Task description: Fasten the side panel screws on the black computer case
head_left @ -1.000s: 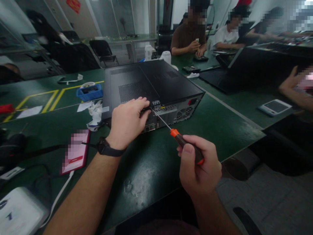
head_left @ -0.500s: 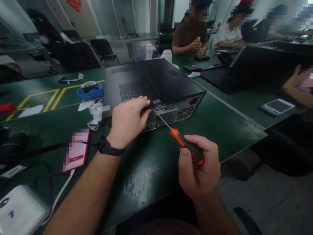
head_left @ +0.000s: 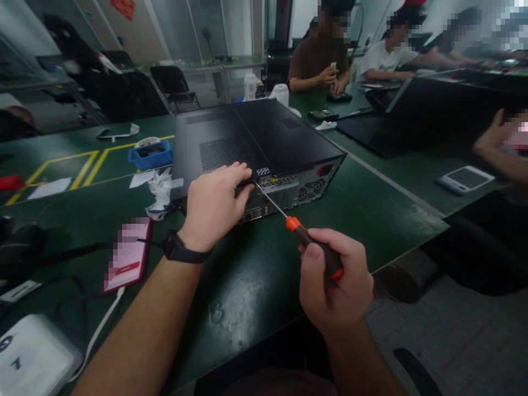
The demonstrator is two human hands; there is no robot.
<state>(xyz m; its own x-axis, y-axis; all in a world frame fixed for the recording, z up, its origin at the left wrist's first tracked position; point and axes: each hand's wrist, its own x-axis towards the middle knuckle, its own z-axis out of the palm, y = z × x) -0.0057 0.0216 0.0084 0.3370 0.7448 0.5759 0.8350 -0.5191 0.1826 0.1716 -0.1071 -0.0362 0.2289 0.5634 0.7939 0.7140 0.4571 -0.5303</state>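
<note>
A black desktop computer case [head_left: 264,129] lies flat on the green table, its rear panel with fan grille towards me. My left hand [head_left: 220,201] is closed at the case's rear edge, fingers over the top and thumb lower down. What lies between thumb and fingers is mostly hidden. My right hand [head_left: 336,280] grips the dark and orange handle of a screwdriver [head_left: 293,224]. The thin shaft slants up to the left, its tip at the rear panel beside my left thumb. Whether a screw sits under the tip is too small to tell.
Left of the case are a blue bin [head_left: 152,155], crumpled white wrapping [head_left: 160,190], a pink-screened phone [head_left: 128,256] and a white charging device [head_left: 37,352] with a cable. A white phone-like device [head_left: 466,180] lies at right. Co-workers sit across the table, near an open black panel [head_left: 445,110].
The screwdriver's handle has turned in my right hand: its orange stripe has rolled out of sight. My left hand stays on the case. The view has shifted very slightly.
</note>
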